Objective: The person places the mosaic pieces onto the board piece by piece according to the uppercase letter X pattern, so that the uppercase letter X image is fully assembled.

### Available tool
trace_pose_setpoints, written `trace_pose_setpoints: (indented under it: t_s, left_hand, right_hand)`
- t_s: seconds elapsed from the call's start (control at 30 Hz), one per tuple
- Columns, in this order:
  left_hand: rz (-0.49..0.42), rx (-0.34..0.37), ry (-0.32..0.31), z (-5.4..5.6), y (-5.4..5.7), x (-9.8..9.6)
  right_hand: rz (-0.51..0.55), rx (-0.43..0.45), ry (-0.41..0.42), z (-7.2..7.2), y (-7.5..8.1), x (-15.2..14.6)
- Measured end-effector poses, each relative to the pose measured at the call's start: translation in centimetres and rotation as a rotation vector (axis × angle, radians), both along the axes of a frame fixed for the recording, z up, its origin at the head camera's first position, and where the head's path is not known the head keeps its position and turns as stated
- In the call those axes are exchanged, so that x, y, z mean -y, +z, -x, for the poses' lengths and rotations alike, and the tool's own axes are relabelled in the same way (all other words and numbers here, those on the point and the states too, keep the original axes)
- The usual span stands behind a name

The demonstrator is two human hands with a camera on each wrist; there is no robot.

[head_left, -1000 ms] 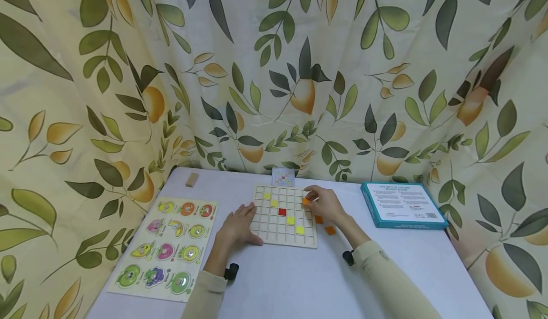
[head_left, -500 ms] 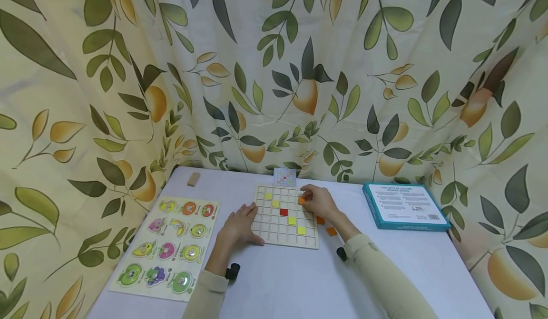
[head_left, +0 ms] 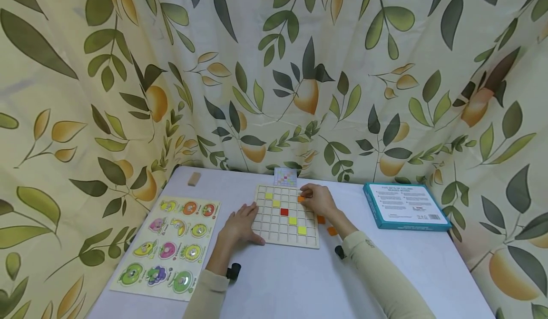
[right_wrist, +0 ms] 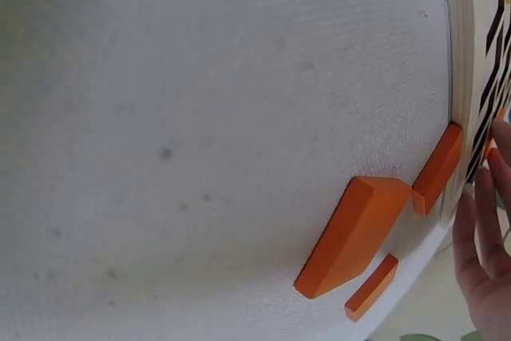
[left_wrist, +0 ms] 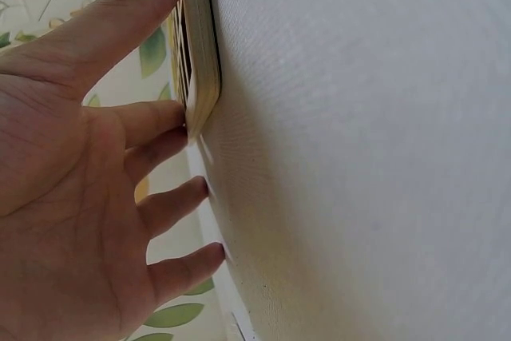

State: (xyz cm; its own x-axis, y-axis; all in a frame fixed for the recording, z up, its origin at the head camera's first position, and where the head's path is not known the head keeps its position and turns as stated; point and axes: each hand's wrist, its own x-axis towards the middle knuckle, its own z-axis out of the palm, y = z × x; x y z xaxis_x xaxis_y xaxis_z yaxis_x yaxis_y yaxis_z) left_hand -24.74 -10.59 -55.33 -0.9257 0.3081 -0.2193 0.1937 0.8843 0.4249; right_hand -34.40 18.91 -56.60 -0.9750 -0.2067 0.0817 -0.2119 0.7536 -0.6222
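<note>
A pale wooden grid board (head_left: 267, 236) lies on the table; a red tile (head_left: 284, 212) and several yellow tiles (head_left: 293, 220) form a diagonal across it. My left hand (head_left: 239, 226) rests along the board's left side, fingers spread, with the thumb at the near edge. In the left wrist view a fingertip touches the board's corner (left_wrist: 204, 89). At the upper right squares, my right hand (head_left: 318, 200) pinches an orange tile (head_left: 301, 198), partly hidden by the fingers. Loose orange tiles (right_wrist: 351, 237) lie on the cloth beside the board's right edge.
Behind the board stands a small patterned card (head_left: 285, 177). A fruit picture puzzle (head_left: 164, 250) lies to the left, with a small wooden block (head_left: 194, 179) beyond it. At the right is a flat teal box (head_left: 404, 206). Patterned curtain (head_left: 274, 72) surrounds the white-covered table.
My right hand has moved slightly left with the orange tile, from the board's right edge onto the squares near its upper right corner. The left hand stays on the board's side.
</note>
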Motion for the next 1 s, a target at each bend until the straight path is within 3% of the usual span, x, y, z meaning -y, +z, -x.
trace_pose_setpoints:
  t_s: [0.43,0.7,1.0]
  left_hand:
    - [0.009,-0.001,0.001,0.1,-0.3,-0.6]
    - [0.02,0.004,-0.008,0.2,-0.4,-0.6]
    - [0.009,-0.001,0.0,0.0,-0.1,-0.2]
  right_hand:
    - [0.002,-0.05,-0.024,-1.9,0.9,-1.5]
    - [-0.027,-0.017,-0.071,-3.8,1.9,-3.2]
    - [-0.085,0.031,-0.055,-5.4,2.1,-4.7]
